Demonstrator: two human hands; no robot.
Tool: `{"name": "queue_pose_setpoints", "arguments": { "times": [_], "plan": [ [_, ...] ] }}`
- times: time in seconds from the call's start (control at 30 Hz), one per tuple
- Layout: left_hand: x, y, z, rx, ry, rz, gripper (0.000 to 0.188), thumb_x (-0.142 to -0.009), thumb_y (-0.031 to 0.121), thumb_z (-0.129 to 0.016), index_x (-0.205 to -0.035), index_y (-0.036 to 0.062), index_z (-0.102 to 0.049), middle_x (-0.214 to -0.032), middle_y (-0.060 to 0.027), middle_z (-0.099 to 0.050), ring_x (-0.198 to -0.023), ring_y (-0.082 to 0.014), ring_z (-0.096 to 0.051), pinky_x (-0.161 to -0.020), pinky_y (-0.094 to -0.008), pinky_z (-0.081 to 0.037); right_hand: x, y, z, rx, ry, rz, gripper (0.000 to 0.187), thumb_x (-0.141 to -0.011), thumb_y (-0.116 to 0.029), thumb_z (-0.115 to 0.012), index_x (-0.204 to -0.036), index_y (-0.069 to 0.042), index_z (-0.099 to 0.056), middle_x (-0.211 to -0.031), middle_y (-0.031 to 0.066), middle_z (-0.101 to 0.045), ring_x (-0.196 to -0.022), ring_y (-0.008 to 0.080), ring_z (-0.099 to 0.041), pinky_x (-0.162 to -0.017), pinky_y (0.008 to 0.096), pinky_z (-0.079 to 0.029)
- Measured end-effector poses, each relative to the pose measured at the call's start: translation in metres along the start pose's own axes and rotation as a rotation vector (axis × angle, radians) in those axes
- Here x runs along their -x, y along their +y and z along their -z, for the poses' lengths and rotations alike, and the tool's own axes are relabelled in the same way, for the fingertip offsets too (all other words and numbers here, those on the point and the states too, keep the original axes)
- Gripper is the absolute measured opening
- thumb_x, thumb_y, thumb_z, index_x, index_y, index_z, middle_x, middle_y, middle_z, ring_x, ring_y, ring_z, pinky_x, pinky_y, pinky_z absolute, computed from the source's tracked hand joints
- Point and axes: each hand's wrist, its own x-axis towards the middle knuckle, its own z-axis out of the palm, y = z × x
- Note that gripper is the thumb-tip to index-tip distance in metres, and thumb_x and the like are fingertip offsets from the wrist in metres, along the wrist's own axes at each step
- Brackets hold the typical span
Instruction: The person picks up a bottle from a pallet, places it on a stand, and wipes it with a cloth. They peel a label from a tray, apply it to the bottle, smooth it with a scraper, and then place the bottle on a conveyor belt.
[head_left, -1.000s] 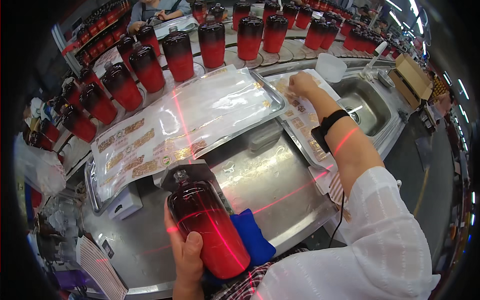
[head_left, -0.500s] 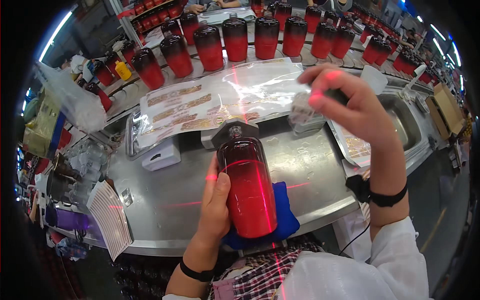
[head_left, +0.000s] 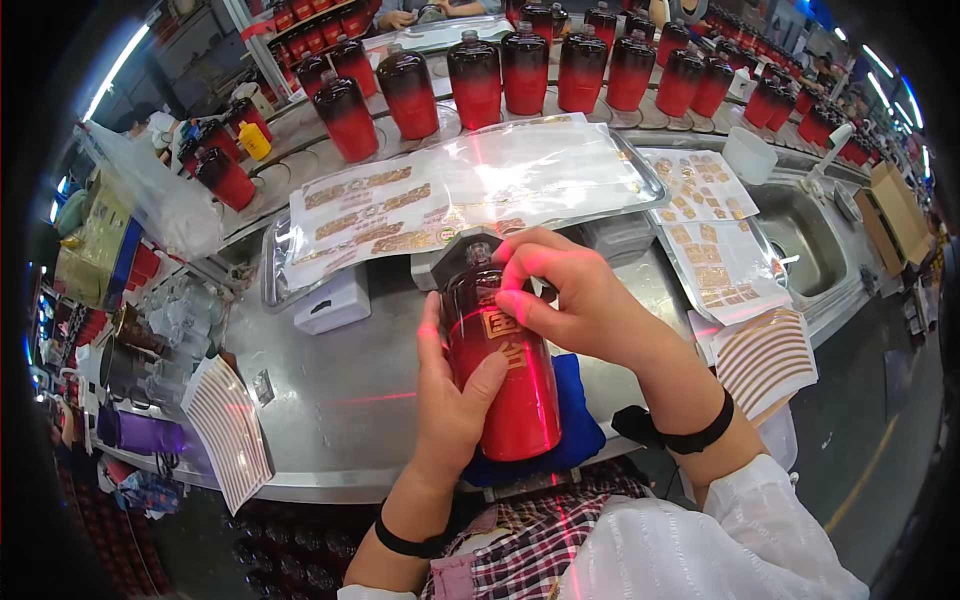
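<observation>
My left hand wraps round the left side of a glass bottle, black at the shoulder and fading to red below. The bottle leans back from me, its neck toward a grey angled rest and its base by a folded blue cloth. Gold characters of a decal lie on the bottle's front, next to my left thumb. With thumb and forefinger together, my right hand pinches at the decal's upper end, near the shoulder. Those fingers partly hide the decal's top and the shoulder.
A tray with white decal sheets lies beyond the bottle. More cut gold decals are on the right, before a sink. Striped strips lie at left. Several red-black bottles line the back conveyor. Laser lines cross the bench.
My right hand has come down from the upper right to the bottle's shoulder. Gold characters now show on the bottle, which was plain before. My left hand still holds it.
</observation>
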Motion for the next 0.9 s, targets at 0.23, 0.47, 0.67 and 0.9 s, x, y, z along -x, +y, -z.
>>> {"name": "queue_pose_setpoints", "arguments": {
  "times": [0.23,0.47,0.67,0.9],
  "plan": [
    [0.0042,-0.0006,-0.0005,0.060,-0.003,0.015,0.083,-0.092,0.015,-0.063,-0.151,-0.0046,-0.008,-0.144,-0.0193,-0.036,-0.127,-0.0252,-0.048,-0.106,-0.0366,-0.041,0.0026,0.0008,-0.0024,0.003,0.034,0.007,0.011,-0.088,-0.011,-0.068,-0.088,-0.003,-0.061,-0.111,0.0115,-0.061,-0.095,0.0207,-0.060,-0.074,0.0301,-0.049],
    [0.0039,-0.0066,0.0021,0.068,0.001,-0.005,0.081,-0.093,0.017,-0.061,-0.151,-0.0047,-0.009,-0.146,-0.0194,-0.035,-0.129,-0.0249,-0.046,-0.107,-0.0371,-0.040,0.0018,-0.0002,-0.0054,-0.019,0.042,-0.022,0.009,-0.088,-0.009,-0.068,-0.088,-0.002,-0.061,-0.111,0.0121,-0.061,-0.099,0.0224,-0.060,-0.079,0.0315,-0.049],
    [0.0031,-0.0053,0.0025,0.158,-0.009,0.007,0.079,-0.093,0.015,-0.059,-0.151,-0.0043,-0.010,-0.146,-0.0192,-0.034,-0.128,-0.0244,-0.046,-0.107,-0.0370,-0.040,0.0006,0.0004,-0.0063,-0.007,0.053,0.005,0.010,-0.087,-0.009,-0.068,-0.088,-0.002,-0.060,-0.110,0.0127,-0.061,-0.101,0.0236,-0.061,-0.081,0.0323,-0.050],
    [0.0029,-0.0084,0.0035,0.096,-0.006,0.002,0.080,-0.093,0.017,-0.061,-0.152,-0.0033,-0.011,-0.146,-0.0182,-0.034,-0.128,-0.0242,-0.046,-0.106,-0.0366,-0.041,0.0003,0.0001,-0.0069,-0.001,0.049,-0.010,0.011,-0.087,-0.008,-0.069,-0.087,-0.002,-0.059,-0.110,0.0133,-0.061,-0.102,0.0242,-0.061,-0.082,0.0329,-0.050]
  ]
}}
